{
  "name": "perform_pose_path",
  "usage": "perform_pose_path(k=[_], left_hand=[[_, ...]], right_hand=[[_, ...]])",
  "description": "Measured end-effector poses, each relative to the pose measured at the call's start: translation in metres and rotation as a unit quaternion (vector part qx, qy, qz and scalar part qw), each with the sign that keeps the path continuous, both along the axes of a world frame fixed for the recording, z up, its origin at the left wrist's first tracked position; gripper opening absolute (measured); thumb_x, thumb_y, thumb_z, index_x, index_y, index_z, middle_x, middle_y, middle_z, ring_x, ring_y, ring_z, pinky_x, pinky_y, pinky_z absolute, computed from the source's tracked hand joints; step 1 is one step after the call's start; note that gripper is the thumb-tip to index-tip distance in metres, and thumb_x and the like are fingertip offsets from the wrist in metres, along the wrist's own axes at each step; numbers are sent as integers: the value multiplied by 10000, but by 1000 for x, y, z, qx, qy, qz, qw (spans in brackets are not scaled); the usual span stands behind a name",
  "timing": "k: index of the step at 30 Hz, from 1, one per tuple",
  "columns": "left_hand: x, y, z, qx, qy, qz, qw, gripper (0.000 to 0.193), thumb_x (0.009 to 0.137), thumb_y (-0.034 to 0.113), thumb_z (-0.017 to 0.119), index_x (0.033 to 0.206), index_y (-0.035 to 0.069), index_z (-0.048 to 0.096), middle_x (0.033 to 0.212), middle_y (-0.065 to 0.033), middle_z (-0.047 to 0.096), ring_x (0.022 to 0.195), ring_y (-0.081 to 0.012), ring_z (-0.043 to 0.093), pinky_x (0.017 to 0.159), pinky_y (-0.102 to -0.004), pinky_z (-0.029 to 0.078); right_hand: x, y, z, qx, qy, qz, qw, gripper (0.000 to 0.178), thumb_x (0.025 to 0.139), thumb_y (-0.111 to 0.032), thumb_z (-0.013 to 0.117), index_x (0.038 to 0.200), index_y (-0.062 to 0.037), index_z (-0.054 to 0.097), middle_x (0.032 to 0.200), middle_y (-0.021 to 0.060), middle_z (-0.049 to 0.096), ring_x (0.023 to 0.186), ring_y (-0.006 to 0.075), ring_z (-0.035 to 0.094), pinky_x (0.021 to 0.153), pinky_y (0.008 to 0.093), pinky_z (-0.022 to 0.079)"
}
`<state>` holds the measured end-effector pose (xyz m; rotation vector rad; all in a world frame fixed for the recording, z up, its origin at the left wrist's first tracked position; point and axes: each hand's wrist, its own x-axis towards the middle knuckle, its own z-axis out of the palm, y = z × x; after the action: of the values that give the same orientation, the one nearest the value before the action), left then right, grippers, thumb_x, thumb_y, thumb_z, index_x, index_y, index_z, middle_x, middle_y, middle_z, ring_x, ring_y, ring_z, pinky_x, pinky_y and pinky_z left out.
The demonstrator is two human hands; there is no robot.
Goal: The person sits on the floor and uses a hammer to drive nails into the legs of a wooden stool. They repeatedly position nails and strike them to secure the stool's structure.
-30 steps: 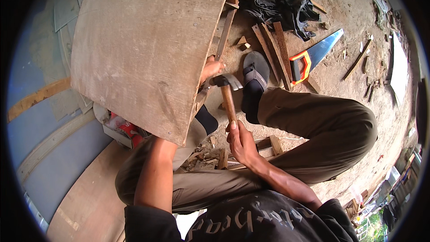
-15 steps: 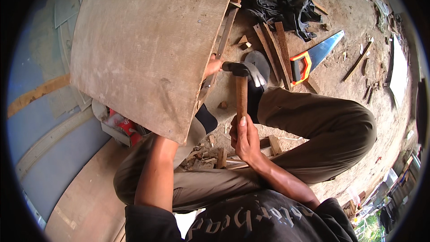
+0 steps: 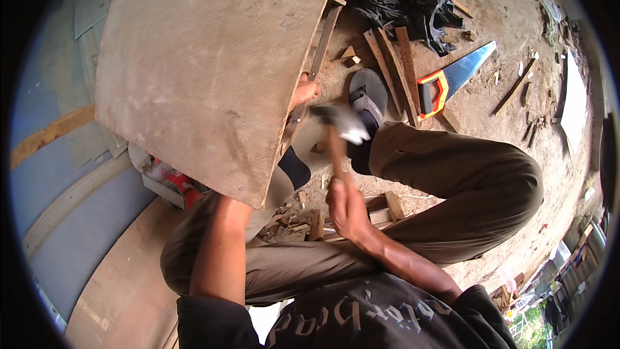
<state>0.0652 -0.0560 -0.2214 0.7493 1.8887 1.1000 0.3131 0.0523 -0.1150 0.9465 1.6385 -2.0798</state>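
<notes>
In my right hand (image 3: 349, 207) is a claw hammer (image 3: 338, 148), gripped round its wooden handle. Motion blurs the metal head, which hangs just right of the panel's edge. A large plywood panel (image 3: 213, 58) stands tilted before me, with wooden strips (image 3: 321, 48) along its right side. My left forearm passes behind the panel. Beyond its right edge, by the strips, my left hand (image 3: 306, 90) shows with curled fingers. Whatever they pinch there is hidden or too small to make out.
A handsaw (image 3: 457, 81) with an orange and black handle lies right of my sandalled foot, beside several wooden strips (image 3: 389, 71). Behind these is a crumpled black plastic sheet (image 3: 403, 10). Wood scraps (image 3: 297, 225) lie between my legs. A blue wall (image 3: 84, 213) stands at left.
The hammer has swung down and left, its head now blurred and nearer the panel's edge. The panel has shifted slightly left in view. My left hand stays by the strips.
</notes>
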Motion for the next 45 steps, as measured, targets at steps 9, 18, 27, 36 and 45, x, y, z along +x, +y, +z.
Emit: perform_pose_path(k=[9,18,27,36,45], left_hand=[[-1,-2,5,18,11,-10,1000,182,915,171,571,999,19,623,918,-60,589,884,-182,543,839,-326,412],[-1,-3,8,27,24,-16,999,189,923,164,556,1021,15,619,941,-63,582,908,-185,538,860,-325,407],[-2,-1,12,33,36,-20,999,199,931,157,540,1043,11,616,964,-66,575,931,-187,532,880,-323,401],[1,0,19,35,45,-23,998,209,938,149,525,1065,7,612,988,-69,568,955,-190,527,901,-322,395],[1,1,16,49,49,-28,997,221,946,142,510,1086,3,608,1011,-72,561,979,-193,521,921,-321,390]], right_hand=[[5,-2,-9,-33,89,-74,993,405,1065,-455,335,979,-76,445,675,-49,398,524,36,337,441,220,286],[-1,-1,0,-35,119,-116,985,421,1065,-468,329,942,-89,465,645,-43,405,497,49,360,414,202,309],[5,-1,-13,41,44,25,998,340,1072,-339,380,1000,-23,481,641,71,536,551,166,522,539,353,430],[-6,1,-9,-11,-3,12,1000,364,1075,-405,352,951,-80,460,675,-33,426,568,43,398,458,229,329],[-1,1,-11,125,-39,149,980,388,1073,-409,357,962,-59,484,648,-31,465,539,63,427,477,243,352]])
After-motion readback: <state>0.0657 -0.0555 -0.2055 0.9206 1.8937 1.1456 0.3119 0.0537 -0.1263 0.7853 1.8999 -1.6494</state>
